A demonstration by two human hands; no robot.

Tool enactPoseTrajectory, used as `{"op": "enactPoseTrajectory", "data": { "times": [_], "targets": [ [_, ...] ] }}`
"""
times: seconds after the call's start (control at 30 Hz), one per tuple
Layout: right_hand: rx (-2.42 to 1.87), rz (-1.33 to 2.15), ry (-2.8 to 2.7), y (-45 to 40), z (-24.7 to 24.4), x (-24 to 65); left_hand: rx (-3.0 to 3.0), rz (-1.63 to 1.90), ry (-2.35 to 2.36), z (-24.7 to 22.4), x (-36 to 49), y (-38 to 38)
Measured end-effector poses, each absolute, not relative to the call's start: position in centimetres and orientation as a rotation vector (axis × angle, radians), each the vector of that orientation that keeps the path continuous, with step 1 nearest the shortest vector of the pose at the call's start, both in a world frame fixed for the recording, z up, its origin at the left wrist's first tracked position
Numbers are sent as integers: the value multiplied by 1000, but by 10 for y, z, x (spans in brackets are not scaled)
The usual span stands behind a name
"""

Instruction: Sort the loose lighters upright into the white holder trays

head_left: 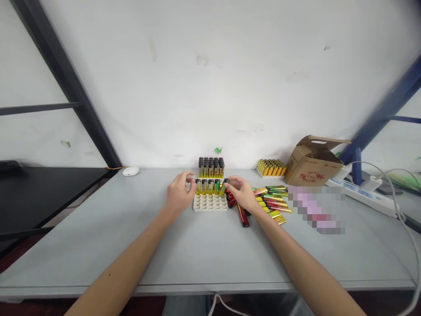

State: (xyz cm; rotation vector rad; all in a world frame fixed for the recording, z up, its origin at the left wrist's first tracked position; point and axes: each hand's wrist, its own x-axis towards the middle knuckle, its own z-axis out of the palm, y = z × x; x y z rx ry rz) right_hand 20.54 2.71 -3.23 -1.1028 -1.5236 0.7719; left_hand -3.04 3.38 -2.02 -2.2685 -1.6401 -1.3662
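Note:
A row of upright lighters [210, 187] with black tops stands along the back of a white tray [210, 207] full of holes. The front holes of that tray show bare. My right hand [242, 192] pinches the green lighter [223, 188] at the row's right end, which leans slightly. Beside the row's left end is my left hand [180, 191], thumb and forefinger curved and apart. Its fingertips are close to the leftmost lighter [198, 187]; whether they touch it I cannot tell. Loose red, green and gold lighters [276, 202] lie piled by my right wrist, partly hidden by it.
Behind the tray stands a block of upright black-topped lighters [211, 169]. Yellow cylinders fill another tray [271, 168] near an open cardboard box [312, 164]. A power strip [365, 195] with cables lies at right, a white case [130, 171] at the left back.

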Motion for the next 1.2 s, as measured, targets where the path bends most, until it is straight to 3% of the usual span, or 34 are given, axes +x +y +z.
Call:
{"op": "enactPoseTrajectory", "data": {
  "times": [0.57, 0.87, 1.2],
  "targets": [
    [-1146, 502, -1679, 32, -40, 205, -2692, -435, -1810, -33, -29, 36],
    [-1282, 418, -1908, 23, -29, 210, -2869, -513, -1874, -24, -37, 41],
    [-1399, 309, -1889, 31, -27, 242, -3146, -543, -1629, -20, -57, 46]
  ]
}}
